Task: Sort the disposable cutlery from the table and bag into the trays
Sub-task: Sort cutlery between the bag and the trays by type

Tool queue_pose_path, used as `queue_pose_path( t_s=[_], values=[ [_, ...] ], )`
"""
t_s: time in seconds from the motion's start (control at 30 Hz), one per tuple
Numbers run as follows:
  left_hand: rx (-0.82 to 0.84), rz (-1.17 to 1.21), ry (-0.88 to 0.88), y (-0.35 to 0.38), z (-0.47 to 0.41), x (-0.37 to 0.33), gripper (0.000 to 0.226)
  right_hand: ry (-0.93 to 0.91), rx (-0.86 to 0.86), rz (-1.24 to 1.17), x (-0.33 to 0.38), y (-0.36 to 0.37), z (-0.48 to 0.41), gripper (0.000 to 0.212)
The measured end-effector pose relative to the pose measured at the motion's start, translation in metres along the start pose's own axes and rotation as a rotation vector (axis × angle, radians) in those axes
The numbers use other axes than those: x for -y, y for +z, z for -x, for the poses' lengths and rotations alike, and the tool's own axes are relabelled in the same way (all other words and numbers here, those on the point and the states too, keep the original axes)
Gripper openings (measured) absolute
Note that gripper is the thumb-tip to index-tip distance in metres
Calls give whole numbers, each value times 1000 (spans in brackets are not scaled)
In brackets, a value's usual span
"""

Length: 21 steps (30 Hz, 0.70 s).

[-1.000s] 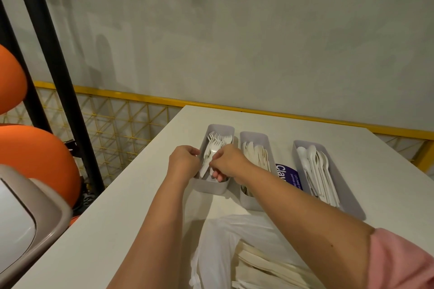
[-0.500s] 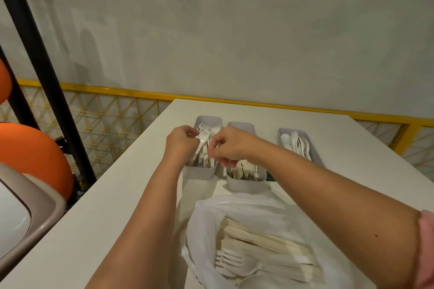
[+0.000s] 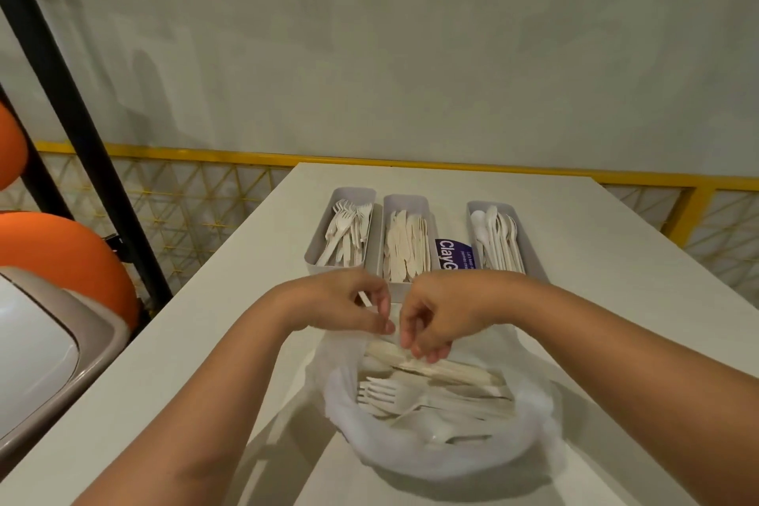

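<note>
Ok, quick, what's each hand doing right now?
Left hand: fingers curled at the bag rim; whether it holds anything cannot be told.
Right hand: fingers curled round a pale cutlery piece in the bag.

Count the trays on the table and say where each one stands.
3. The fork tray is at the left, the knife tray beside it in the middle, the spoon tray apart at the right, past a purple card. None seems hidden.
</note>
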State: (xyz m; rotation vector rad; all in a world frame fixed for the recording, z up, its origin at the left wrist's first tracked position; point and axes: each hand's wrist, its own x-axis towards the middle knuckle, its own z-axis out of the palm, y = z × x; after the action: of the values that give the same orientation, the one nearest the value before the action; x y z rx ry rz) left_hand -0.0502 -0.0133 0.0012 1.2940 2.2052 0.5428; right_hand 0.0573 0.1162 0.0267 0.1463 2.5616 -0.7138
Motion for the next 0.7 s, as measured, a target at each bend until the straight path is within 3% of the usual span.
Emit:
queue_pose_path(
  t_s=[0.17,0.33,0.57,0.7],
  values=[
    [101,-101,-162,14,3,4,53,102,-42,251,-11,18,2,29],
    [79,-72,-245,18,-2,10,48,128,-52,305,-23,30,1,51],
    [-145,219,-302,22,-11,27,37,52,-112,177,-37,36,4,21],
    [-285,417,-296,27,-16,34,40,-19,-98,142,-42,36,9,17]
  ],
)
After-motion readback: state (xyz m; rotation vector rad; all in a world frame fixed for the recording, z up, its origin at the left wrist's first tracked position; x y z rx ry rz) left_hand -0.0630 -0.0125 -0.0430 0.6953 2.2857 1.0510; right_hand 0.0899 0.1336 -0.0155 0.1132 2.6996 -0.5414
